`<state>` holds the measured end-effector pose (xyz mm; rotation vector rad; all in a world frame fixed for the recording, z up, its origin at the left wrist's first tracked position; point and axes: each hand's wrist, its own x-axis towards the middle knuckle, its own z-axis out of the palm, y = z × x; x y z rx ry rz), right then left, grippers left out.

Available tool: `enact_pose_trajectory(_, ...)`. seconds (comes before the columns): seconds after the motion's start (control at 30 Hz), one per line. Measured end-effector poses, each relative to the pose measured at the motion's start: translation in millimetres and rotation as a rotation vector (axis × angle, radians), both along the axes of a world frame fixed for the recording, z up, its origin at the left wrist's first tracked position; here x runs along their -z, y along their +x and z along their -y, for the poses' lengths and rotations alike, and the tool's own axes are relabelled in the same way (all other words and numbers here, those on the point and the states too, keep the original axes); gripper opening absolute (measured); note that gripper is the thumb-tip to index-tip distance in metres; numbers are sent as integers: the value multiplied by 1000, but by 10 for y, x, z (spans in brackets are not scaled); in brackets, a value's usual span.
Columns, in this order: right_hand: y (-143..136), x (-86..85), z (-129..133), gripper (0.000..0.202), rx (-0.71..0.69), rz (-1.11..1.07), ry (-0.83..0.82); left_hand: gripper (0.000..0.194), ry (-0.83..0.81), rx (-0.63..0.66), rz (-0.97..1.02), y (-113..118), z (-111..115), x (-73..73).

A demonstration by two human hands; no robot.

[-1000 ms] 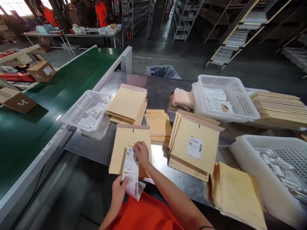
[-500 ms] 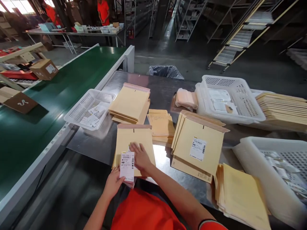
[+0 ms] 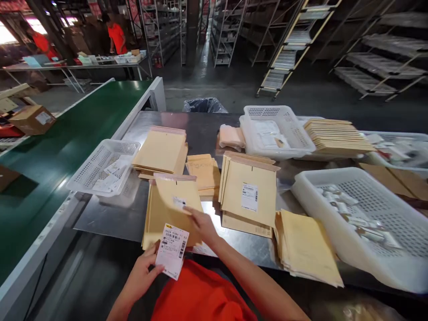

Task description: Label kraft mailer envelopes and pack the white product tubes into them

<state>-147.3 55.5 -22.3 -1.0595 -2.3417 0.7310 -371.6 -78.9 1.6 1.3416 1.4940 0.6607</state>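
Observation:
My left hand (image 3: 144, 269) is closed on printed shipping labels (image 3: 172, 250), thumb on top, at the near edge of the table. Just right of it, my right hand (image 3: 204, 226) grips the right edge of a labelled kraft mailer (image 3: 165, 209). That mailer is blurred and tilted over the pile of mailers (image 3: 191, 189) beneath, and its label (image 3: 179, 202) shows beside my fingers. On the right lies another mailer stack (image 3: 230, 196) whose top one bears a white label (image 3: 249, 197).
A white basket (image 3: 78, 166) with papers stands left, beside the green conveyor (image 3: 80, 118). More mailers (image 3: 160, 149) lie behind my hands. Yellowish envelopes (image 3: 306, 243) and a white basket of small items (image 3: 302, 178) are on the right. Two people work at a far table (image 3: 100, 62).
The view has turned right. My right hand has gone from lying flat on the top mailer to gripping its edge and lifting it. The labels in my left hand have tilted.

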Motion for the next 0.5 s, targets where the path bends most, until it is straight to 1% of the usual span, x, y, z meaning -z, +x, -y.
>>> enact_pose_trajectory(0.03,210,-148,-126,38,123,-96,65,30,19,51,-87,33,-39,54)
enact_pose_trajectory(0.1,717,-414,-335,39,352,-253,297,31,36,104,-220,69,-124,239)
enact_pose_trajectory(0.13,988,-505,-411,39,424,-282,427,32,34,105,-249,72,-159,346)
enact_pose_trajectory(0.17,1252,-551,-471,39,450,-254,534,34,29,93,-256,66,-185,444)
enact_pose_trajectory(0.2,1499,-544,-519,37,456,-182,604,35,28,68,-250,58,-199,519)
enact_pose_trajectory(0.23,1721,-483,-556,36,462,-75,629,35,34,33,-236,51,-203,564)
enact_pose_trajectory(0.27,1912,-372,-586,34,476,54,607,37,38,-8,-219,52,-200,573)
enact_pose_trajectory(0.3,2068,-223,-607,33,494,188,543,39,38,-48,-199,65,-194,548)
enact_pose_trajectory(0.37,2264,124,-625,33,528,400,357,42,47,-110,-157,143,-186,415)
enact_pose_trajectory(0.4,2299,283,-620,32,543,452,275,43,55,-127,-139,207,-190,323)
enact_pose_trajectory(0.43,2288,410,-606,31,559,454,215,43,66,-133,-123,285,-199,226)
enact_pose_trajectory(0.47,2231,495,-582,28,576,394,174,42,78,-131,-106,372,-215,133)
enact_pose_trajectory(0.5,2127,533,-548,26,586,293,146,41,90,-123,-86,464,-232,51)
